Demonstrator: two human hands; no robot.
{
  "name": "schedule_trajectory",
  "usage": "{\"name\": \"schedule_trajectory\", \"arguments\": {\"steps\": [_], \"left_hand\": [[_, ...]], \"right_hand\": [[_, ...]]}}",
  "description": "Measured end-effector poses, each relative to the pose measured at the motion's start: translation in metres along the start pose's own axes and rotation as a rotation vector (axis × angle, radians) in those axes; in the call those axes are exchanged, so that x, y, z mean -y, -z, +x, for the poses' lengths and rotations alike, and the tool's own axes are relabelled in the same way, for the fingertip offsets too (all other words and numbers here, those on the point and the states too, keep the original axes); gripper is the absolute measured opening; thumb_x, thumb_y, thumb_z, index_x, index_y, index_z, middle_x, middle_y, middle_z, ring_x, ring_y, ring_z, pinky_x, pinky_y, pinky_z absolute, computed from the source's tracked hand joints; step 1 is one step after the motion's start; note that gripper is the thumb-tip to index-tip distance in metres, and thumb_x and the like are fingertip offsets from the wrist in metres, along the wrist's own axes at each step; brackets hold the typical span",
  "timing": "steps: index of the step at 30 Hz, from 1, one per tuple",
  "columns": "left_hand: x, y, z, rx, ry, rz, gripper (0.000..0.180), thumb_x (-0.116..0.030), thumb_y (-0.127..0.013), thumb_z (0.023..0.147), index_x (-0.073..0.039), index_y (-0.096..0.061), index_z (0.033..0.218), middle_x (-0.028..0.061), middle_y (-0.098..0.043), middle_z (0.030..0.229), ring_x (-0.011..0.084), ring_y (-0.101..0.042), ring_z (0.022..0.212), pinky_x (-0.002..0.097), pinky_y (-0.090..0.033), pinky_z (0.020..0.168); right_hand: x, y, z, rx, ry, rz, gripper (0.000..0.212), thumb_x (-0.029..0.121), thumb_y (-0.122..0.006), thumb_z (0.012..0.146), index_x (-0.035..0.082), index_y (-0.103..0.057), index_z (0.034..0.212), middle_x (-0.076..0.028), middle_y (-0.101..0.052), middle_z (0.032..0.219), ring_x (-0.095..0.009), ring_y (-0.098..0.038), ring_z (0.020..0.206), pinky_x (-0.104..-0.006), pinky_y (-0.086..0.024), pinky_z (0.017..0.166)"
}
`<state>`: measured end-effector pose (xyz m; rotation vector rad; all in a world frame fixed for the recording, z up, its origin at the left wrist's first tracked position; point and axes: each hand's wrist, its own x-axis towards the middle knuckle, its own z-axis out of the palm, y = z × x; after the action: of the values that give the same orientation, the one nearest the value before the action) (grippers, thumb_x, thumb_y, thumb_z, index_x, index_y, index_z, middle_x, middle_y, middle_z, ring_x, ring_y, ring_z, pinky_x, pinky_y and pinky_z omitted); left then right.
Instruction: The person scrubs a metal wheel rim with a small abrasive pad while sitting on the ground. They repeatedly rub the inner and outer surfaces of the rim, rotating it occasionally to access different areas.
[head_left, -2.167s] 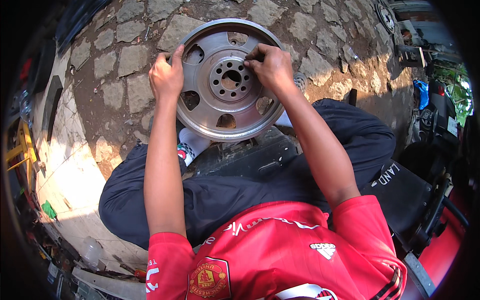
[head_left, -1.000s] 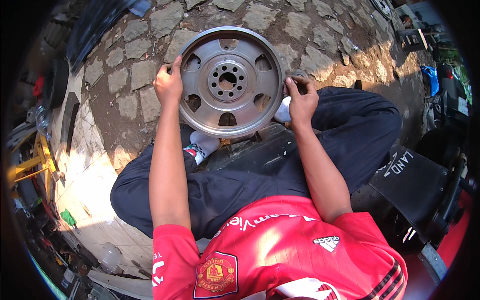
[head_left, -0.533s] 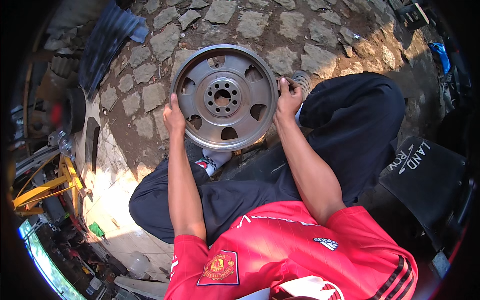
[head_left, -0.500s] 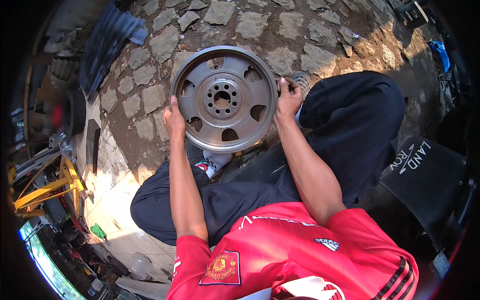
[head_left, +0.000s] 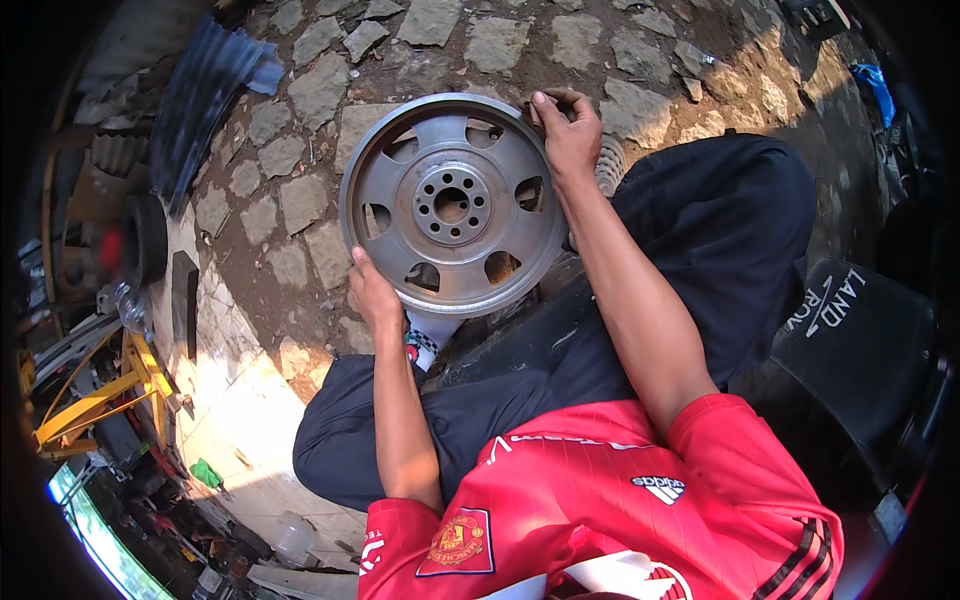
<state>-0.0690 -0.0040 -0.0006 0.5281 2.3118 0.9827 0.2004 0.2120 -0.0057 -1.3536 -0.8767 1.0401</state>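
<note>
The left hand has its grip closed on the lower left rim of a grey steel car wheel, fingers curled behind the edge and thumb on the front face. The right hand grips the same wheel at its upper right rim, fingers folded over the edge so their tips are hidden behind it. The wheel stands between the two hands, tilted with its face toward the camera, showing a hub with a ring of bolt holes and a circle of rounded cut-outs. Its lower edge sits just above the person's dark trousers and a white patterned sock. Behind the wheel lies a floor of irregular paving stones. Up and to the left of the wheel lies a dark corrugated sheet. Well to the lower left of the wheel stands a yellow metal frame. To the right of the wheel, beyond the trousers, is a black seat.
</note>
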Motion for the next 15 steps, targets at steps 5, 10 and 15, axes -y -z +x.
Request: {"name": "schedule_trajectory", "arguments": {"steps": [5,10,15], "left_hand": [[-0.007,-0.008,-0.032,-0.014,0.024,-0.161,0.08,-0.058,-0.036,0.116,0.013,-0.061,0.14,0.0298,-0.07,0.133,0.0388,-0.066,0.127,0.0452,-0.047,0.111],[0.013,-0.021,-0.037,-0.069,0.042,-0.102,0.08,-0.06,-0.035,0.115,0.012,-0.061,0.14,0.0292,-0.068,0.138,0.0411,-0.065,0.129,0.0464,-0.046,0.111],[0.02,-0.022,-0.038,-0.087,0.034,-0.082,0.079,-0.061,-0.035,0.114,0.009,-0.059,0.144,0.029,-0.067,0.14,0.0425,-0.063,0.132,0.0481,-0.044,0.113]], "right_hand": [[0.02,-0.009,0.003,0.06,-0.057,-0.008,0.026,0.026,-0.087,0.092,0.003,-0.078,0.1,-0.005,-0.083,0.088,-0.015,-0.079,0.084,-0.0325,-0.06,0.079],[0.028,-0.01,0.004,0.088,0.044,-0.197,0.023,0.023,-0.087,0.09,0.004,-0.079,0.102,-0.009,-0.083,0.091,-0.02,-0.081,0.086,-0.0332,-0.061,0.08],[0.009,-0.004,0.002,0.12,0.062,0.044,0.019,0.013,-0.082,0.097,0.0,-0.073,0.108,-0.009,-0.08,0.097,-0.015,-0.078,0.085,-0.0289,-0.06,0.078]]}}
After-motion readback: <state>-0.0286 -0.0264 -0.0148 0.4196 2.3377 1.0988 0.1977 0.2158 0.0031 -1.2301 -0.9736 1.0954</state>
